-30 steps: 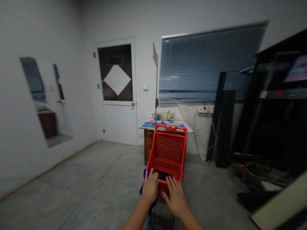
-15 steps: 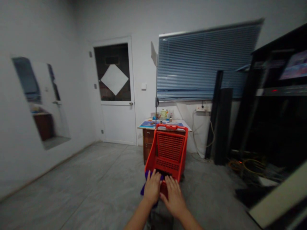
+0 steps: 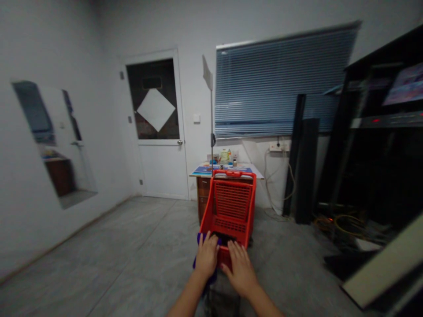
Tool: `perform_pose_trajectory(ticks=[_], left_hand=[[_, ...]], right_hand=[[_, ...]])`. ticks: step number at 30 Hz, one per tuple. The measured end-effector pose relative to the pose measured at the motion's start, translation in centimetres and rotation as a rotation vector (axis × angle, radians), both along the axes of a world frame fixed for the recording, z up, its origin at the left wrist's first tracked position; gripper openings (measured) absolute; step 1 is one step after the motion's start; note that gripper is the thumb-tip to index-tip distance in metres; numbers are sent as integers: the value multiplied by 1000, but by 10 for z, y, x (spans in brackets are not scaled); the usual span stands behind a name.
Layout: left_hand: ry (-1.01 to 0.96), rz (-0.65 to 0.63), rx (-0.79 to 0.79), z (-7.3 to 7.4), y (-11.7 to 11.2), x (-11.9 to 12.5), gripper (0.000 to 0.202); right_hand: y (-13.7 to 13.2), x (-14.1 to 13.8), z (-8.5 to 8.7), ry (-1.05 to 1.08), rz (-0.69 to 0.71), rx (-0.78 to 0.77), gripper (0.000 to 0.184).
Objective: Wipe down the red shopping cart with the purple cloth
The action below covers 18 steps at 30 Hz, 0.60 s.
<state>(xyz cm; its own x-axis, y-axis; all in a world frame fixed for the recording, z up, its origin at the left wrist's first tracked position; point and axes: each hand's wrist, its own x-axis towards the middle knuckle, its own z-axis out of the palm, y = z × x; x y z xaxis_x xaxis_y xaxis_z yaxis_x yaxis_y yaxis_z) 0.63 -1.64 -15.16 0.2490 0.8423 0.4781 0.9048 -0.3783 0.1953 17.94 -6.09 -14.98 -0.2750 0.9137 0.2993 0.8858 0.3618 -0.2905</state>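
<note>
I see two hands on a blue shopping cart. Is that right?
Not quite: the shopping cart is red, not blue, as the head view shows. The rest is right: the left hand and the right hand are both on it.

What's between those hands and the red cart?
Nothing visible at the right hand, which lies directly on the red shopping cart. Under the left hand, purple fabric may intervene, bunched at that hand's outer edge; the view cannot settle it.

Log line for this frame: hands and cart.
left hand on red shopping cart | right hand on cart | purple fabric at left hand
</note>
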Motion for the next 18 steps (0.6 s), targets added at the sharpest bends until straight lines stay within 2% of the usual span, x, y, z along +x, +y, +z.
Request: perform_pose_trajectory(ticks=[3,6,9,12,15,18], left_hand=[[10,-48,-39,6,-1,-2,40],[8,-29,-62,9,1,-5,41],[5,2,-63,8,2,-4,40],[-10,22,-46,6,1,6,39],[-11,-10,-26,4,-3,19,39],[17,-70,-18,3,-6,22,40]], right_hand=[[1,9,8,-10,-7,-43,75],[4,23,14,-21,-18,-39,68],[7,29,11,-43,20,-23,67],[10,28,3,-35,-1,-20,70],[9,26,1,-26,3,-11,72],[7,28,7,-32,6,-28,72]])
